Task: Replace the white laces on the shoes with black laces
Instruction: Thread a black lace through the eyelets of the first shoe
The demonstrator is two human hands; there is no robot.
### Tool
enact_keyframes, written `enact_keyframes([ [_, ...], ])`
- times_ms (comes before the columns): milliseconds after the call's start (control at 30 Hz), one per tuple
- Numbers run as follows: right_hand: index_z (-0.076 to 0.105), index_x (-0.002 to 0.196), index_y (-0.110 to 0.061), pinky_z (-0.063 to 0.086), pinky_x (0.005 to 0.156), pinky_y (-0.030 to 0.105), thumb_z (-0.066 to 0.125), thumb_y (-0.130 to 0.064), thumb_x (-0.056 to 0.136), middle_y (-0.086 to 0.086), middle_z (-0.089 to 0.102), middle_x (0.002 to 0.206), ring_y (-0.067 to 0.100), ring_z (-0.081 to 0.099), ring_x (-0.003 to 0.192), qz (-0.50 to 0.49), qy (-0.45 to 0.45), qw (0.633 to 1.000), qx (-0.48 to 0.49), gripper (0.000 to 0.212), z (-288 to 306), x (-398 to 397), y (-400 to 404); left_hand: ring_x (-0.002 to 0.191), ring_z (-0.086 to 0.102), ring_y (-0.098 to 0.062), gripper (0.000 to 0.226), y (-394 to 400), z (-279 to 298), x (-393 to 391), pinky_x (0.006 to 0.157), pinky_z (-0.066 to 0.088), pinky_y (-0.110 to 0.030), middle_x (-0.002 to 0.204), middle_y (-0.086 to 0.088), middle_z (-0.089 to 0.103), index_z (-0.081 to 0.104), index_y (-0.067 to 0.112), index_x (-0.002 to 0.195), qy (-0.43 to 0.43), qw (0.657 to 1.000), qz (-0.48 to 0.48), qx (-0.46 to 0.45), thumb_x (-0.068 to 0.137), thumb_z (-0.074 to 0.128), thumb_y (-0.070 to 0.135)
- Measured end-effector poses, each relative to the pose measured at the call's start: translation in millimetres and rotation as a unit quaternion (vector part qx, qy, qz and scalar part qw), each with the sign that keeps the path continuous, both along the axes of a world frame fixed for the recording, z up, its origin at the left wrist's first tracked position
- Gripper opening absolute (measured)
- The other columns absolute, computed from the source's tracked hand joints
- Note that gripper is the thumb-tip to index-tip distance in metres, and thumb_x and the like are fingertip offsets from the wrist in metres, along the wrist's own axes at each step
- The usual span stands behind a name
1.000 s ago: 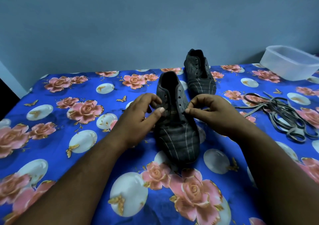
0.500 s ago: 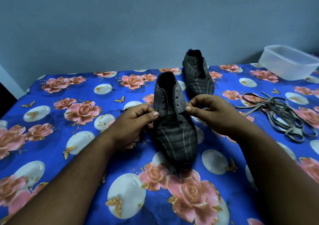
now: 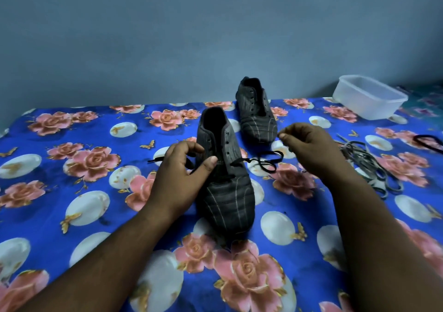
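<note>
Now that the black lace has been drawn through the lowest eyelets, the right hand has lifted away, fingertips pinched, whether on lace I cannot tell; the left hand pinches its end beside the near shoe, between both hands.

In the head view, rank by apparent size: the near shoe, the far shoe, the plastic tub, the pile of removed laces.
1. near shoe, clearly largest, though also closest.
2. plastic tub and pile of removed laces: similar spread, so unranked.
3. far shoe, smallest, partly because it sits farther back.
</note>
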State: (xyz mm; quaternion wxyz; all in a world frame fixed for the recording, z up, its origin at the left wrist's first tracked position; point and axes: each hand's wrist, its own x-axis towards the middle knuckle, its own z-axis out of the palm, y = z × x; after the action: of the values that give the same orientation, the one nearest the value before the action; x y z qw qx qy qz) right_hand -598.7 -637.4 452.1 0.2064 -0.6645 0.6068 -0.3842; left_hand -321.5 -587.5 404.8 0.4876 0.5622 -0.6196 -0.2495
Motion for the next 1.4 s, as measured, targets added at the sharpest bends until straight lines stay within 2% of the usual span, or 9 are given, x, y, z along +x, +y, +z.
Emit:
enact_keyframes([
  [100, 0.074, 0.093, -0.023, 0.050, 0.075, 0.032, 0.069, -0.028, 0.093, -0.007, 0.071, 0.084, 0.015, 0.065, 0.082, -0.013, 0.130, 0.991, 0.035, 0.007, -13.7, -0.4, -3.7, 0.104, 0.060, -0.014, 0.037, 2.1, 0.0, -3.9, 0.084, 0.047, -0.023, 0.127, 0.007, 0.057, 0.061, 0.027, 0.119, 0.003, 1.000, 0.019, 0.011, 0.086, 0.074, 0.040],
  [233, 0.076, 0.098, -0.030, 0.047, 0.072, 0.032, 0.069, -0.023, 0.090, -0.010, 0.068, 0.086, 0.017, 0.064, 0.087, -0.020, 0.224, 0.974, 0.035, 0.012, -22.7, -0.9, -7.6, 0.098, 0.061, -0.014, 0.048, 6.8, 4.1, -7.3, 0.088, 0.049, -0.033, 0.128, 0.010, 0.055, 0.060, 0.030, 0.126, -0.008, 1.000, 0.026, 0.011, 0.083, 0.077, 0.044],
  [467, 0.078, 0.094, -0.031, 0.050, 0.073, 0.033, 0.071, -0.032, 0.091, -0.003, 0.074, 0.098, 0.019, 0.064, 0.093, 0.001, 0.282, 0.957, 0.064, 0.008, -28.9, 1.5, -7.1, 0.101, 0.063, -0.016, 0.059, 11.5, 9.7, -9.3, 0.092, 0.053, -0.041, 0.131, 0.010, 0.058, 0.059, 0.030, 0.128, -0.009, 0.999, 0.027, 0.026, 0.077, 0.082, 0.047],
  [633, 0.075, 0.099, -0.028, 0.045, 0.086, 0.042, 0.062, -0.037, 0.095, 0.005, 0.066, 0.104, 0.033, 0.052, 0.111, -0.107, 0.322, 0.940, -0.022, 0.016, -8.5, 5.6, 4.6, 0.100, 0.064, -0.010, 0.055, 14.4, 12.1, -10.7, 0.093, 0.053, -0.039, 0.127, 0.014, 0.062, 0.060, 0.030, 0.128, -0.004, 0.998, 0.051, 0.033, 0.078, 0.082, 0.040],
  [733, 0.072, 0.092, -0.024, 0.043, 0.083, 0.042, 0.060, -0.034, 0.093, 0.001, 0.070, 0.095, 0.031, 0.055, 0.101, -0.124, 0.261, 0.943, -0.166, 0.016, 5.9, 25.7, 16.7, 0.093, 0.065, -0.007, 0.047, 16.6, 15.2, -12.6, 0.089, 0.054, -0.037, 0.116, 0.017, 0.067, 0.063, 0.032, 0.122, -0.011, 0.997, 0.074, 0.031, 0.079, 0.081, 0.040],
  [833, 0.071, 0.084, -0.024, 0.039, 0.081, 0.034, 0.064, -0.031, 0.088, -0.009, 0.069, 0.082, 0.021, 0.055, 0.088, 0.037, 0.164, 0.964, -0.205, 0.011, 12.8, 59.5, 34.1, 0.086, 0.067, -0.009, 0.041, 18.3, 17.4, -14.4, 0.082, 0.056, -0.037, 0.101, 0.014, 0.070, 0.065, 0.033, 0.115, -0.008, 0.995, 0.093, 0.036, 0.078, 0.080, 0.042],
  [933, 0.073, 0.083, -0.025, 0.042, 0.084, 0.036, 0.066, -0.035, 0.086, -0.010, 0.070, 0.085, 0.020, 0.054, 0.092, 0.093, 0.188, 0.956, -0.204, 0.012, 6.2, 86.1, 44.5, 0.079, 0.067, -0.005, 0.040, 18.9, 20.0, -15.5, 0.076, 0.057, -0.037, 0.094, 0.015, 0.071, 0.067, 0.033, 0.109, 0.001, 0.994, 0.101, 0.035, 0.073, 0.078, 0.047],
  [1100, 0.072, 0.083, -0.027, 0.044, 0.088, 0.046, 0.069, -0.040, 0.085, -0.009, 0.067, 0.087, 0.023, 0.052, 0.100, 0.083, 0.205, 0.963, -0.153, 0.013, -3.8, 101.1, 46.4, 0.081, 0.071, -0.008, 0.041, 20.4, 20.5, -16.7, 0.076, 0.058, -0.038, 0.094, 0.012, 0.072, 0.069, 0.033, 0.105, 0.008, 0.996, 0.092, 0.018, 0.069, 0.070, 0.052],
  [1400, 0.075, 0.091, -0.029, 0.040, 0.093, 0.041, 0.072, -0.037, 0.088, -0.013, 0.057, 0.088, 0.022, 0.046, 0.108, 0.078, 0.148, 0.981, -0.097, 0.009, -10.2, 96.9, 38.7, 0.073, 0.070, -0.001, 0.026, 17.0, 17.9, -14.1, 0.078, 0.060, -0.036, 0.092, 0.012, 0.076, 0.076, 0.027, 0.099, 0.037, 0.999, 0.017, 0.000, 0.079, 0.067, 0.041],
])
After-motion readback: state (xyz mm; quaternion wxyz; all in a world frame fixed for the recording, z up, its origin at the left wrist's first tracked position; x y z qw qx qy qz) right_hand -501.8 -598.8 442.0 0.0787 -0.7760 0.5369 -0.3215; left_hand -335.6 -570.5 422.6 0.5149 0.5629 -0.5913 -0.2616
